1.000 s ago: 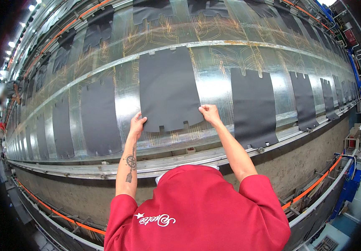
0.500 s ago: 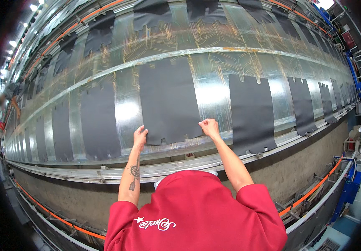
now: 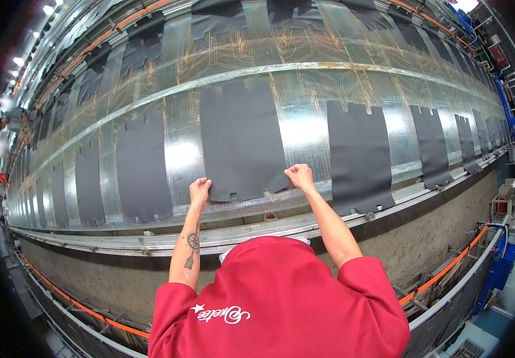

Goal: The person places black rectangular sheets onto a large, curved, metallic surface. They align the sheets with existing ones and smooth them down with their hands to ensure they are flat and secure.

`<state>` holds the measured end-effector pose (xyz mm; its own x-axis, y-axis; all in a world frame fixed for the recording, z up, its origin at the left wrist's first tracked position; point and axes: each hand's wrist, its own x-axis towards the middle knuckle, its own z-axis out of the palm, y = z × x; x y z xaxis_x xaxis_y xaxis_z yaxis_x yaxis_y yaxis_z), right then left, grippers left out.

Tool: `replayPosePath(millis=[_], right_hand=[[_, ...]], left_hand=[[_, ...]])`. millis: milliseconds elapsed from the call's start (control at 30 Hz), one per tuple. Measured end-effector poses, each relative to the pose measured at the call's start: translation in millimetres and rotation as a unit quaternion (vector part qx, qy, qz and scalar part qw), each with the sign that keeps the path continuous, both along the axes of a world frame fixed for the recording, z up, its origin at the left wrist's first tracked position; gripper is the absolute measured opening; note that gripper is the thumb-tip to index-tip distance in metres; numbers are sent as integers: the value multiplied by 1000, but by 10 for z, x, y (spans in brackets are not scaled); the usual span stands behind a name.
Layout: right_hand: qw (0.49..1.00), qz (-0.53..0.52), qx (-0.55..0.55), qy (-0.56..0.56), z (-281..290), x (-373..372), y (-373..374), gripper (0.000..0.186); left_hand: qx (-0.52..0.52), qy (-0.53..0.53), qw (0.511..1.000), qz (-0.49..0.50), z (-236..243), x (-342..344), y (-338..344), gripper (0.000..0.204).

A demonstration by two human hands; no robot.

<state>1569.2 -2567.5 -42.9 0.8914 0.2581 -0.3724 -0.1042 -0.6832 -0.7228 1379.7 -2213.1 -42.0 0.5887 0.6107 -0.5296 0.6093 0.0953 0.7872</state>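
Black sheet (image 3: 244, 140), left hand (image 3: 199, 191) and right hand (image 3: 300, 176) pinching its edges, white script (image 3: 228, 314) on red shirt (image 3: 293, 286)

Black sheet (image 3: 242, 137): matte, near-rectangular, notched at both ends.
Sheet state: spread out, mostly smooth.
Side edges: held near the closer corners.
Sheet body: extends forward from the grip.
Near edge: two notches, between gripped sides.

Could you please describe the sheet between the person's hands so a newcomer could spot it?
Along the long glossy worktable, find the near row of dark gray sheets. Choose the notched sheet straight ahead of the red shirt; it alone has the left hand and right hand at its side edges.
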Motion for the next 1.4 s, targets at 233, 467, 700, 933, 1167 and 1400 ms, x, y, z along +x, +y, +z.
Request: replayPosePath(millis=[233,467,700,933,1167,1400], right_hand=[[1000,4,0,6,28,-5,0,26],[999,4,-38,-10,86,-6,63,21],[997,21,-69,-17,36,-2,49,26],[999,19,-42,-15,46,-5,22,28],[1000,0,-16,-6,76,14,19,25],[1000,-5,-7,2,57,11,0,24]], left_hand=[[-10,-5,1000,6,-34,-50,13,33],[62,14,998,9,48,-37,-22,28],[77,23,997,-13,44,-89,9,26],[84,32,996,-7,156,-77,-57,25],[95,25,995,-19,153,-79,-53,25],[124,42,991,-42,191,-67,-48,24]])
